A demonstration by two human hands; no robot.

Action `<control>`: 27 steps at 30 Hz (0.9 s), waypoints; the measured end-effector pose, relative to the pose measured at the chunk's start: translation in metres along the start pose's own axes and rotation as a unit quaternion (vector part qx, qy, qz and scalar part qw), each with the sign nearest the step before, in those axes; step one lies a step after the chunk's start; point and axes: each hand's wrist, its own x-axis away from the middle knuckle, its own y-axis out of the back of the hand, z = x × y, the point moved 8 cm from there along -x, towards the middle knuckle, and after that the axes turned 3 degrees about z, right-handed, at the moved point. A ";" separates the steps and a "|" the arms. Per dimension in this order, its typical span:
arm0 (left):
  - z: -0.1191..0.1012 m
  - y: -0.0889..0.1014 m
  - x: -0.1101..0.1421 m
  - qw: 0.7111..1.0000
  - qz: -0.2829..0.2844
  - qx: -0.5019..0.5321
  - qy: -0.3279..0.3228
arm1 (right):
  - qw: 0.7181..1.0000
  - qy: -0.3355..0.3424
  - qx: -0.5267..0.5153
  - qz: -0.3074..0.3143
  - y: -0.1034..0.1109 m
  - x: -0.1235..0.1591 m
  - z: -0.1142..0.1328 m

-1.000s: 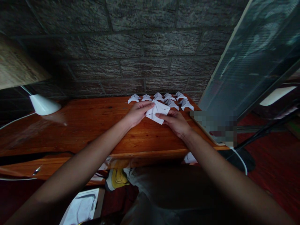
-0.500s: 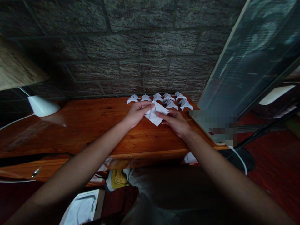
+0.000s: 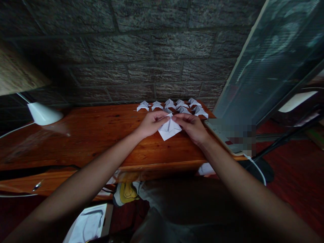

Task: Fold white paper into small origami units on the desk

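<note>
A white piece of folded paper [image 3: 169, 129] is held just above the wooden table [image 3: 106, 135], one corner pointing down toward me. My left hand [image 3: 153, 123] pinches its upper left edge, thumb on top; a ring shows on one finger. From the other side my right hand [image 3: 190, 125] grips the upper right edge, with its thumb near the top peak. Both thumbs almost meet there. Just behind my hands stand several white folded paper pieces [image 3: 169, 103] in two rows; one in the front row is partly hidden by my fingers.
A lamp [image 3: 43, 114] with a woven shade stands at the left. On the right a laptop-like device [image 3: 222, 136], partly blurred out, lies with a white cable [image 3: 257, 171]. A dark stone-block wall [image 3: 136, 72] rises behind the table. An open white box [image 3: 87, 222] sits below.
My right hand has moved up from the paper's lower right side to its top edge, beside the left thumb. The paper has turned and tilted slightly, its lower corner shifting left.
</note>
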 end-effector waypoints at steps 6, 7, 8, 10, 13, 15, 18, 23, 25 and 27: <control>0.009 0.004 0.002 0.997 -0.032 0.050 0.054 | 0.999 0.013 0.034 0.005 -0.001 0.001 0.002; 0.013 0.003 0.002 0.994 -0.031 0.081 0.074 | 0.999 0.017 0.038 0.004 -0.001 0.001 0.002; 0.017 0.001 0.003 0.988 -0.028 0.115 0.096 | 0.999 0.020 0.043 0.002 -0.001 0.001 0.002; 0.024 -0.002 0.006 0.974 -0.019 0.173 0.145 | 0.998 0.026 0.052 -0.002 0.000 0.001 0.002; 0.029 -0.006 0.009 0.957 -0.005 0.213 0.197 | 0.997 0.033 0.064 0.000 0.000 0.001 0.002; 0.028 -0.007 0.010 0.954 0.002 0.219 0.205 | 0.997 0.038 0.069 0.003 -0.001 0.002 0.001; 0.025 -0.006 0.008 0.962 -0.002 0.203 0.184 | 0.996 0.046 0.072 0.006 -0.002 0.002 0.001; 0.016 -0.001 0.004 0.987 -0.035 0.125 0.095 | 0.995 0.055 0.078 0.005 -0.002 0.001 0.002; 0.012 0.000 0.003 0.993 -0.041 0.091 0.069 | 0.996 0.053 0.077 0.003 -0.002 0.000 0.002; 0.008 -0.001 0.003 0.996 -0.047 0.062 0.049 | 0.996 0.049 0.074 -0.001 -0.002 0.000 0.002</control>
